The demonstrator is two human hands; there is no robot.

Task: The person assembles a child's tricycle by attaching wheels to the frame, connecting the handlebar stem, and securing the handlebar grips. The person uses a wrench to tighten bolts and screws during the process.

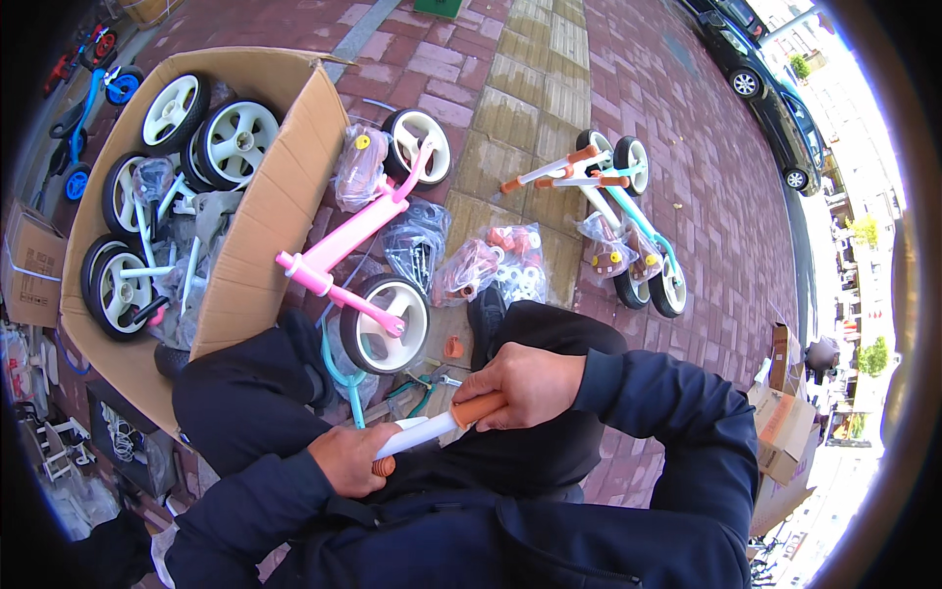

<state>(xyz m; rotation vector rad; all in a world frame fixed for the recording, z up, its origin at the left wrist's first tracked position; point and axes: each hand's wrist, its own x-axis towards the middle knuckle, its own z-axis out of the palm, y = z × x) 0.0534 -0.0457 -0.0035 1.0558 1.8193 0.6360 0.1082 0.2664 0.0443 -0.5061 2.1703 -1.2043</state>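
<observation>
A white handlebar (424, 434) lies across my lap, between my two hands. My left hand (343, 459) is closed around its left part, and an orange-brown grip (384, 466) sticks out below the fingers. The fingers of my right hand (533, 383) are wrapped over another orange-brown grip (477, 408) at the bar's right end. Just beyond my hands lie pliers (424, 395) with teal handles and a metal tool beside them. Ahead on the left is a pink balance bike frame (339, 245) with white-hubbed wheels. A small orange part (453, 347) rests on the ground.
A large cardboard box (280, 211) at left holds wheels and white frames. Bagged parts (515, 260) lie ahead on the paving. Two balance bikes (638, 221) with orange-brown grips stand farther right. Cartons (780, 427) are at the right, parked cars (775, 118) beyond.
</observation>
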